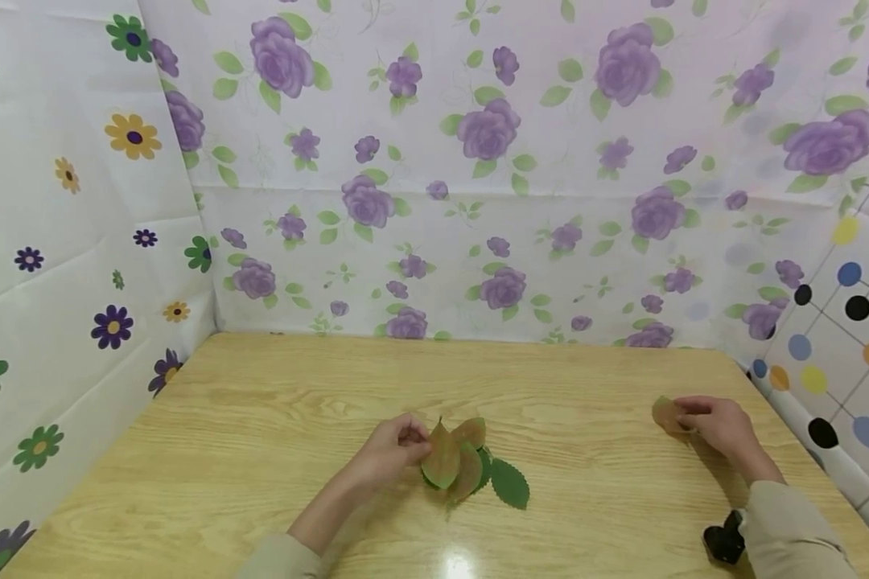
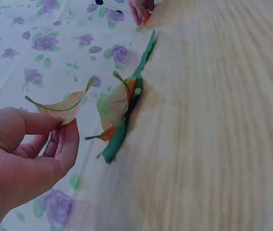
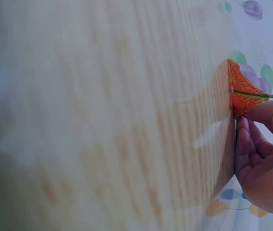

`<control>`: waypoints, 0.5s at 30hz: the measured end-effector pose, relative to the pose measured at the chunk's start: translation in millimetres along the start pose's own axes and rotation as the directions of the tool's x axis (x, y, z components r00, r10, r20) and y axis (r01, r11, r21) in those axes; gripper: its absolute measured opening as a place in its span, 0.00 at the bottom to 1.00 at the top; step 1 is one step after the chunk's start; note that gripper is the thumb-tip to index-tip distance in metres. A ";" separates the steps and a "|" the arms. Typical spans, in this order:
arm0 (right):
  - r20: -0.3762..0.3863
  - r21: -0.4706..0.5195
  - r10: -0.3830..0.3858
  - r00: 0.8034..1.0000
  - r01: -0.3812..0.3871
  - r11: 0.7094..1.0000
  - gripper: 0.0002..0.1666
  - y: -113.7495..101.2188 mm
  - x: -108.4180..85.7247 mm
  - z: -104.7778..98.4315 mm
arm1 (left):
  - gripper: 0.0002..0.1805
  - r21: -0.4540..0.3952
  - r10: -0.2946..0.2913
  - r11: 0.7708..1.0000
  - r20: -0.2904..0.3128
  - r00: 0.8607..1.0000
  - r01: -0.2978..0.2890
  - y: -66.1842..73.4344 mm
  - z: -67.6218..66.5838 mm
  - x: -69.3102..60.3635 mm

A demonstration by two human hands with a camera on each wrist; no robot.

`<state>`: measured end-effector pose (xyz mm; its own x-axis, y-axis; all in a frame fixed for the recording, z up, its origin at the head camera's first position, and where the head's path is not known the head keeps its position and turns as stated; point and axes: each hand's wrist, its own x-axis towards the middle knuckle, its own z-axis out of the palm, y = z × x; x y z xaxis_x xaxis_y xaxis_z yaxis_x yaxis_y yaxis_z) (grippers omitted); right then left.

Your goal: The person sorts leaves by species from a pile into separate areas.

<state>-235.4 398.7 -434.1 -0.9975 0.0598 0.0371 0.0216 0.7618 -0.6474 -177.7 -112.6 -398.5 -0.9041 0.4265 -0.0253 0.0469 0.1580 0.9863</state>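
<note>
Pinching leaf (image 1: 664, 413) near table edge (image 1: 772, 410)

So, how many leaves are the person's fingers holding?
2: a brownish oval leaf in the left hand, beside a cluster of green and brown leaves; an orange veined leaf in the right hand, toward the right of the wooden table. The fingers could hide another.

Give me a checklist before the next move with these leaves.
1. Left hand: grip pinches the brown oval leaf with green edges, ok.
2. Right hand: grip pinches the orange-red, green-stemmed leaf, ok.
3. Left-held leaf apart from the green and brown leaf pile: ok, a gap shows in the left wrist view.
4. Pile leaves separated: not ok, they overlap.
5. Right-held leaf off the pale wood-grained table: cannot tell.
</note>
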 end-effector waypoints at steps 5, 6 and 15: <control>-0.011 -0.005 -0.004 1.000 0.004 1.000 0.22 -0.1 -1.0 0.3 | 0.07 -0.054 -0.004 0.999 0.017 1.000 0.005 8.0 5.7 10.7; -0.015 -0.005 -0.007 1.000 0.006 1.000 0.22 -0.6 -1.2 0.8 | 0.07 -0.057 -0.005 0.998 0.014 1.000 0.005 9.7 6.8 14.3; -0.016 0.031 0.028 0.999 -0.027 0.999 0.23 -6.4 -2.5 2.1 | 0.07 -0.011 0.015 1.000 -0.038 0.999 -0.015 34.4 20.0 51.7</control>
<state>-233.2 392.3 -431.6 -0.9953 0.0913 0.0317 0.0465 0.7396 -0.6714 -214.3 -67.3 -369.1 -0.9188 0.3946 -0.0044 0.0561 0.1416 0.9883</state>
